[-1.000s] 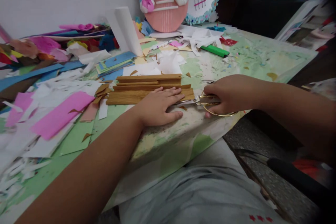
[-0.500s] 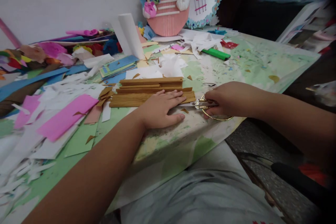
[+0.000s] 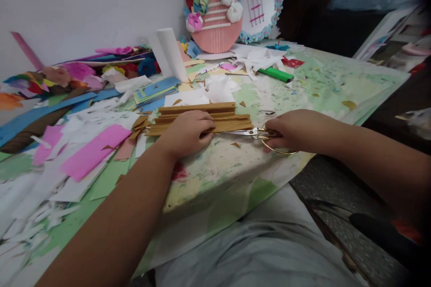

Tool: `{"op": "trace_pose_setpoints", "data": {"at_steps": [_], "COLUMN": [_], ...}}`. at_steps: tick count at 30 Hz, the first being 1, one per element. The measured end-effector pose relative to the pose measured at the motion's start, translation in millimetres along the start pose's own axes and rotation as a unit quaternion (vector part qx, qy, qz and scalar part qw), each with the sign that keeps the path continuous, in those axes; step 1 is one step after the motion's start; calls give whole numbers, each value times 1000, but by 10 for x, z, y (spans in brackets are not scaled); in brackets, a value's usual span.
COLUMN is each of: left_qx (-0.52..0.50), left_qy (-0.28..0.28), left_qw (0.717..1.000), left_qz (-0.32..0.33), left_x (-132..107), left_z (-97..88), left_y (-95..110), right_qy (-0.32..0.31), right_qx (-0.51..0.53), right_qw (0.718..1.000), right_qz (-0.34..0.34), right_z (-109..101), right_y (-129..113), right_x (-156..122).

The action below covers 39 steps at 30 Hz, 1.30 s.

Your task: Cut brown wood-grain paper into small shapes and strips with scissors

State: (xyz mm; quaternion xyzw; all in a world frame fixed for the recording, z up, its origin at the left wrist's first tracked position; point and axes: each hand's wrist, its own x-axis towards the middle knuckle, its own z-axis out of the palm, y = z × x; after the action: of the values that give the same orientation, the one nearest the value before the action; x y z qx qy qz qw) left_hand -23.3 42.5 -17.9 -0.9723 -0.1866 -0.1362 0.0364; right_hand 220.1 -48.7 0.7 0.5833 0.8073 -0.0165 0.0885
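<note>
A stack of folded wood-patterned brown paper strips point(image 3: 232, 119) lies on the table's middle. My left hand point(image 3: 186, 132) curls its fingers over the stack's near edge, gripping it. My right hand point(image 3: 296, 130) sits just right of the stack, closed round the gold handles of a pair of scissors point(image 3: 262, 134). The silver blades point left toward the brown strips, lying low on the table.
Pink paper point(image 3: 94, 150), white scraps and blue sheets point(image 3: 156, 87) litter the left of the green-painted table point(image 3: 323, 80). A white paper roll point(image 3: 171, 54), a pink paper guitar point(image 3: 215, 13) and a green marker point(image 3: 276, 74) stand farther back. The table edge runs close to my lap.
My left hand went from lying flat on the brown strips to curling its fingers round their near edge. The right hand with the scissors stayed about where it was.
</note>
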Motion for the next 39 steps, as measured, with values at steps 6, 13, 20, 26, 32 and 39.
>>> {"op": "trace_pose_setpoints", "data": {"at_steps": [6, 13, 20, 26, 32, 39], "left_qx": [63, 120, 166, 152, 146, 61], "left_qy": [35, -18, 26, 70, 104, -6], "left_qw": [997, 992, 986, 986, 983, 995], "left_qz": [-3, 22, 15, -11, -46, -76], "left_x": [21, 33, 35, 24, 14, 39], "left_z": [-53, -122, -127, -134, -136, -110], "left_y": [116, 224, 278, 317, 273, 382], "right_qy": [-29, -124, -165, -211, -124, 145], "right_qx": [99, 271, 453, 502, 497, 452], "right_qw": [995, 954, 874, 836, 856, 869], "right_qz": [-18, -40, -60, -60, -67, 138], "right_z": [-79, -131, -157, -205, -186, 42], "right_y": [142, 236, 247, 196, 252, 93], "right_x": [-19, -53, -157, -239, -318, -71]}}
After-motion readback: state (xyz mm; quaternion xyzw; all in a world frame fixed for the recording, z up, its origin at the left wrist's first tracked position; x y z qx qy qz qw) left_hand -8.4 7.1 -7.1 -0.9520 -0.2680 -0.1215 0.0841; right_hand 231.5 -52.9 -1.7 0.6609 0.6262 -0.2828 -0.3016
